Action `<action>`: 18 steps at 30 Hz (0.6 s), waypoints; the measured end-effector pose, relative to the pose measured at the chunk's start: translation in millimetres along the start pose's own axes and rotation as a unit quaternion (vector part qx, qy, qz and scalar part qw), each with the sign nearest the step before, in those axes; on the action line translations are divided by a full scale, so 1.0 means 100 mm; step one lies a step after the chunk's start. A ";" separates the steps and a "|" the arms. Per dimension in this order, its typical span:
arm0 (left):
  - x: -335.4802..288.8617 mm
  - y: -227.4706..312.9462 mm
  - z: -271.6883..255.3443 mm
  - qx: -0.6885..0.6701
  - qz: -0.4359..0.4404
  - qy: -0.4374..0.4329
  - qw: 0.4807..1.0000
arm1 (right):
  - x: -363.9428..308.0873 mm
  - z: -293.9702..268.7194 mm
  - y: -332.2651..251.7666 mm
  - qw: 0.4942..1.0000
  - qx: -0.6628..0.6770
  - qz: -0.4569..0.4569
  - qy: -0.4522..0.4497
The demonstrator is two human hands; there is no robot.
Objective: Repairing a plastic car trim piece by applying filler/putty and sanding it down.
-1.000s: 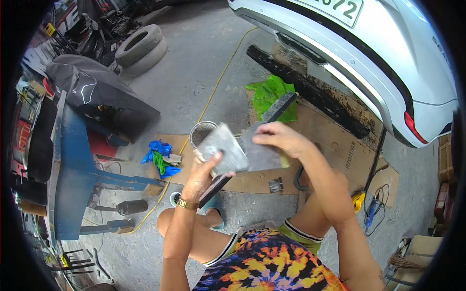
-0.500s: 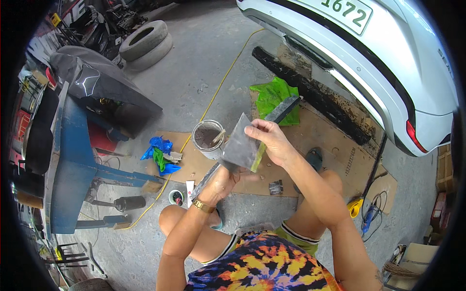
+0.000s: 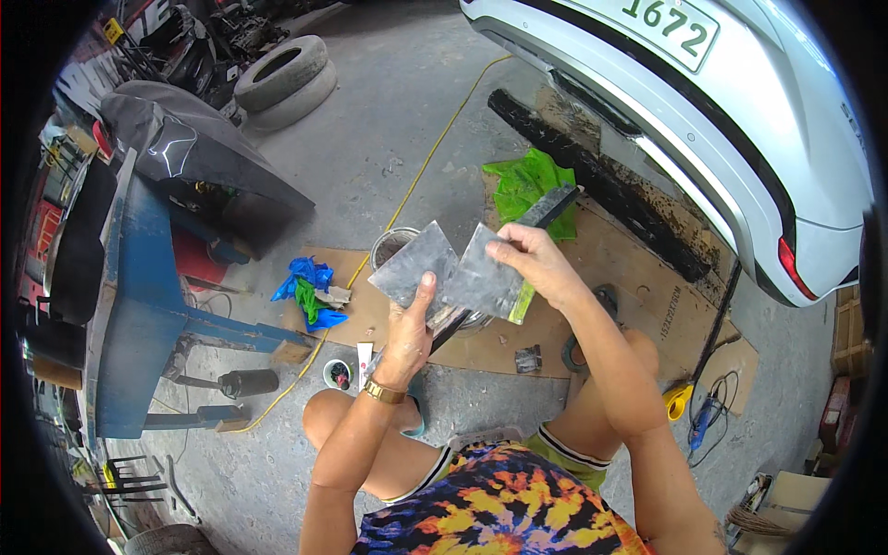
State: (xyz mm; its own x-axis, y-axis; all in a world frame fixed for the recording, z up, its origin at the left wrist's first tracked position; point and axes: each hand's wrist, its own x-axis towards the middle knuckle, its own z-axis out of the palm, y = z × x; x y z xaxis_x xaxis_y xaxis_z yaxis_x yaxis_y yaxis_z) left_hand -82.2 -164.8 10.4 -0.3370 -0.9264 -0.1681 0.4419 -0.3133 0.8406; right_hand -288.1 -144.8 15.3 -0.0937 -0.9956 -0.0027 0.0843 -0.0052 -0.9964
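Note:
My left hand (image 3: 410,331) is closed on a flat, grey putty spreader (image 3: 416,268), thumb on its upper face. My right hand (image 3: 546,266) pinches a second grey spreader (image 3: 483,282) with a yellow-green strip along one edge. The two plates tilt side by side, their edges close together; whether they touch I cannot tell. Behind the left plate stands a can (image 3: 376,248), mostly hidden, its rim showing. Below my hands a long dark bar (image 3: 553,205) runs diagonally, its middle covered by the plates and my hands.
Cardboard (image 3: 629,314) lies on the floor with a green cloth (image 3: 532,185) and blue plastic (image 3: 301,279). A white car (image 3: 740,148) stands at right, a blue metal stand (image 3: 134,305) at left. A small cup (image 3: 337,374), a yellow hose (image 3: 435,148) and stacked tyres (image 3: 285,81) are around.
My left hand has turned up from beneath, bringing its own spreader into view beside the other. My right hand has shifted slightly right with its spreader. The can is now more covered.

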 end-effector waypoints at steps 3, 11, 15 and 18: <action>-0.01 -0.10 -0.08 0.124 0.079 -0.010 0.989 | 0.00 0.02 0.09 0.998 -0.057 -0.009 0.006; -0.08 -0.16 -0.11 0.267 0.073 -0.108 0.955 | -0.05 0.00 0.04 0.940 -0.339 -0.040 0.031; -0.10 -0.15 -0.06 0.247 0.008 -0.103 0.964 | -0.04 0.07 0.08 0.944 -0.319 -0.071 0.036; -0.12 -0.18 -0.12 0.248 0.002 -0.127 0.960 | -0.07 0.14 0.03 0.943 -0.324 -0.076 0.018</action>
State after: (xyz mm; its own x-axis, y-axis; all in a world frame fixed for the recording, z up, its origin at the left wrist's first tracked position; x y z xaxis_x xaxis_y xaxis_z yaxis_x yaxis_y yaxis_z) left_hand -76.1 -151.0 -8.6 -0.5555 -0.8270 -0.0868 0.0146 -0.1140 0.9934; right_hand -273.6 -139.1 13.8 -0.0904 -0.9842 0.1522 -0.5553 -0.0770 -0.8281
